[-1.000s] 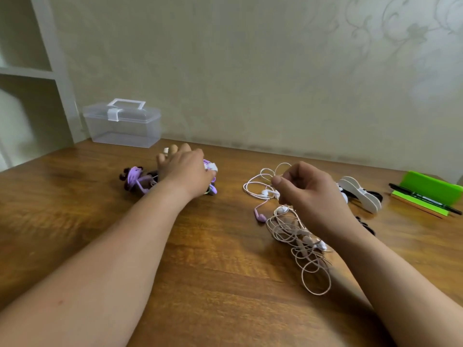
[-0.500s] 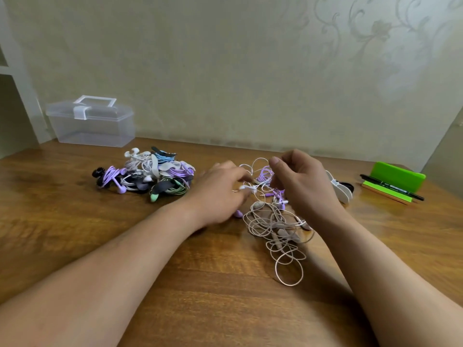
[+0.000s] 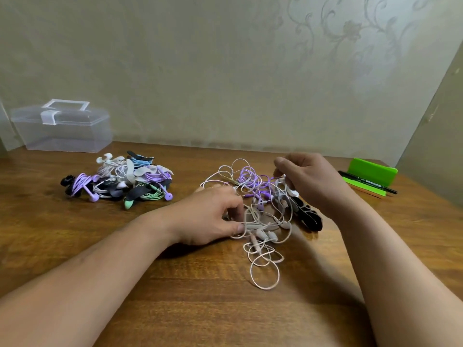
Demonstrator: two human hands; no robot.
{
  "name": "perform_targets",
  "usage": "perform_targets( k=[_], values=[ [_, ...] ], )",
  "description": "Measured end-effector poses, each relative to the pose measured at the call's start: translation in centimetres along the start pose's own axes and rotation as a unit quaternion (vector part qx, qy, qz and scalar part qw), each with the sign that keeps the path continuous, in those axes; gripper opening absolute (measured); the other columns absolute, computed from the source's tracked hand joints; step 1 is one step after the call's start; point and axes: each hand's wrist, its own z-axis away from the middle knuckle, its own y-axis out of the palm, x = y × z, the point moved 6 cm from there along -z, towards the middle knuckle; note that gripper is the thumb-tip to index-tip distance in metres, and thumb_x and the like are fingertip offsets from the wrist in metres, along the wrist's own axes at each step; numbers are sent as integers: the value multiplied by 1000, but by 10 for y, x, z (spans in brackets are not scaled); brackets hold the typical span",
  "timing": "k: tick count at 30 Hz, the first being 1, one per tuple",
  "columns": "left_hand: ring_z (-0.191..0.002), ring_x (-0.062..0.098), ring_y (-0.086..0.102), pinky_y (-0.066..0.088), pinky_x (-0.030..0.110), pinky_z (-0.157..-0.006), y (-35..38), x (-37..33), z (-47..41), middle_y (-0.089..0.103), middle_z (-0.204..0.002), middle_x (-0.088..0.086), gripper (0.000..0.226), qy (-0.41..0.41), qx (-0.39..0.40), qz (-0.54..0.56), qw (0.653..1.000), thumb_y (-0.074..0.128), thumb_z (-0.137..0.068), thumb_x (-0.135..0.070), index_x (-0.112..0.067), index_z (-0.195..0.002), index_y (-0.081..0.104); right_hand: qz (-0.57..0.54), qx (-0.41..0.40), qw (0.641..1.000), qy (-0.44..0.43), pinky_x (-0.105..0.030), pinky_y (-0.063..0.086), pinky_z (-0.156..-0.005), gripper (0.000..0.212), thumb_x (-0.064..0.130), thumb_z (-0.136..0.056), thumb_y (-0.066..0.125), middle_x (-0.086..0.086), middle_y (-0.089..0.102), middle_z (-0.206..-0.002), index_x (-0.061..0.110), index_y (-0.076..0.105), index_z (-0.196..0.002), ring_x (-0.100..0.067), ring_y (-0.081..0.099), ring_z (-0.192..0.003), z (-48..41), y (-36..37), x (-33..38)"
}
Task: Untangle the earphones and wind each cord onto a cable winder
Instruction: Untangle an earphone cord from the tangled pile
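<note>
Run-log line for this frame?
stage: untangling | left hand: pinches tangled earphones | right hand: pinches tangle | wound earphones pile: left, untouched | black cable winders: by tangle

Left hand (image 3: 210, 216): has left the pile of wound earphones (image 3: 120, 179) and now grips white cords at the near-left edge of the tangle of earphones (image 3: 263, 221).
Right hand (image 3: 308, 179): has moved to the tangle's far-right side, pinching a cord.
Tangle: spread wider, with purple loops (image 3: 248, 176) now showing between the hands.
Pile: uncovered, well left of the left hand.
</note>
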Motion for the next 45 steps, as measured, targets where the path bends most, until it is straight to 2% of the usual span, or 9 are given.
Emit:
perform_targets(
  k=[4,9,13,20,24,27,33,40,45],
  values=[
    [-83,10,63,52,39,-76,-18,2,0,70,-88,-7,9,-38,-88,231,968,65,-99,-18,-17,-91,62,4,-4,1000,-11,-28,35,-55,38,40,-105,55,5,60,-60,17,76,-82,-4,46,-47,-1,3,3],
    [-100,29,73,54,38,-87,-41,7,1,77,-102,21,11,-46,-202,521,828,44,-108,-5,-8,-99,50,-128,-35,991,-22,-29,45,-73,44,40,-111,41,1,73,-87,16,76,-97,-7,62,-76,0,3,7],
    [-107,39,72,57,46,-92,-40,5,1,74,-106,27,10,-40,-204,658,724,39,-109,-7,-9,-105,48,-198,79,977,-19,-40,52,-97,52,55,-111,30,5,78,-112,27,73,-119,-11,71,-108,5,22,8],
    [-79,26,72,63,41,-79,-52,1,1,69,-85,11,12,23,-165,778,606,43,-106,-12,-13,-99,52,-134,214,964,-79,-41,55,-100,32,25,-94,66,6,75,-113,26,69,-127,-11,70,-108,17,57,26],
    [-56,9,31,37,21,-55,-61,6,2,36,-68,-5,16,31,-150,796,585,43,-101,-19,-20,-86,46,-161,61,983,-69,-29,51,-63,18,29,-104,63,4,73,-78,23,80,-103,-8,65,-73,11,41,23],
    [-59,10,17,25,22,-53,-70,14,7,23,-68,-6,13,37,-175,788,589,43,-98,-26,-21,-86,46,-265,-31,962,-55,-33,49,-69,22,32,-103,63,1,57,-62,21,79,-94,-17,60,-66,2,20,14],
    [-61,10,19,25,21,-53,-78,22,13,27,-71,-6,42,28,-199,788,581,57,-93,-55,-14,-94,59,-457,36,889,-6,-32,17,-53,27,30,-96,59,3,23,-56,15,56,-74,-19,16,-57,3,20,21],
    [-54,5,24,29,18,-46,-101,25,19,20,-68,-10,23,115,-187,815,535,47,-105,-25,-15,-87,59,-469,19,882,-48,-42,50,-91,36,30,-90,59,-1,52,-59,21,62,-55,-18,65,-66,2,10,31],
    [-53,5,26,31,19,-47,-96,31,17,28,-65,-10,26,99,-194,815,537,43,-108,-26,-16,-87,57,-495,87,863,-50,-21,27,-40,43,34,-101,53,6,22,-54,19,18,-82,-10,21,-42,7,8,36]
  ],
)
